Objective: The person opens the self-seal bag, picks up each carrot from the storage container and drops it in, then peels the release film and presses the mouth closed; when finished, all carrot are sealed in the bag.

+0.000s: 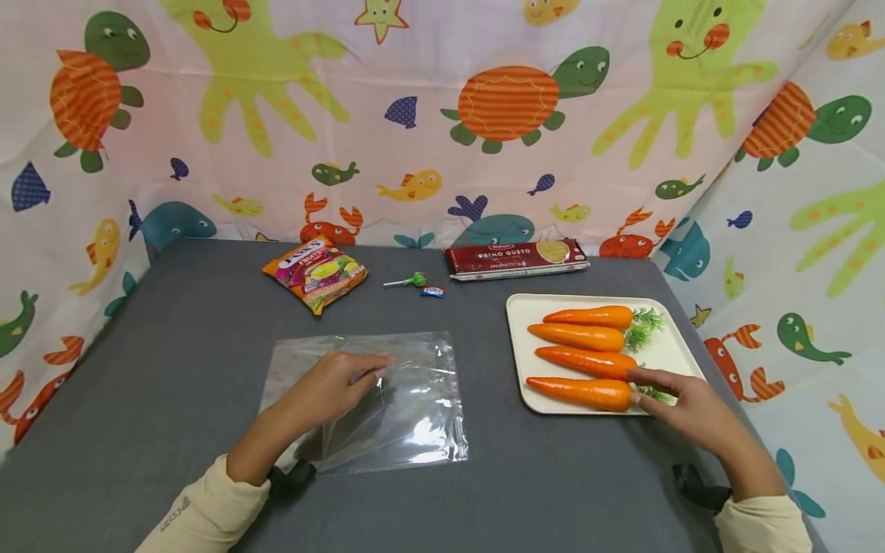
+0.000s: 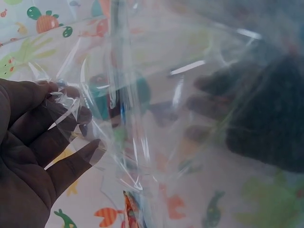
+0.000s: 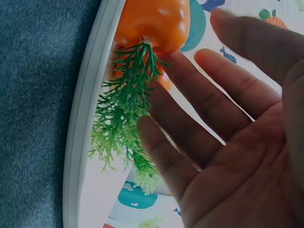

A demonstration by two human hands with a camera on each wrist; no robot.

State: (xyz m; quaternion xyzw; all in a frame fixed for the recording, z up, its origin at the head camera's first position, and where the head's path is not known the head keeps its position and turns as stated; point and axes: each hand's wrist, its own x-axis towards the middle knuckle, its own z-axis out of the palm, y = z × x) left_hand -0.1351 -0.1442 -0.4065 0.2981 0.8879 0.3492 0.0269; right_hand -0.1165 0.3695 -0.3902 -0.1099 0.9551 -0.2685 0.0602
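A clear zip bag [image 1: 415, 415] lies on the grey table [image 1: 173, 369] in front of me. My left hand [image 1: 339, 384] rests on its left half. In the left wrist view the fingers [image 2: 71, 114] pinch the crinkled film of the bag [image 2: 156, 95], which stands up before the camera. At the right a white tray [image 1: 518, 307] holds several orange carrots with green tops. My right hand [image 1: 643, 384] reaches the nearest carrot [image 1: 581, 392] with straight fingers. In the right wrist view the hand [image 3: 213, 118] lies open beside that carrot's [image 3: 152, 23] leafy top [image 3: 128, 123].
At the back of the table lie a candy packet [image 1: 314, 273], a green lollipop [image 1: 409, 281], a small blue sweet [image 1: 432, 292] and a red spaghetti pack [image 1: 515, 259]. Sea-animal curtains close off the back and both sides. The tray rim [image 3: 80, 133] meets the table cloth.
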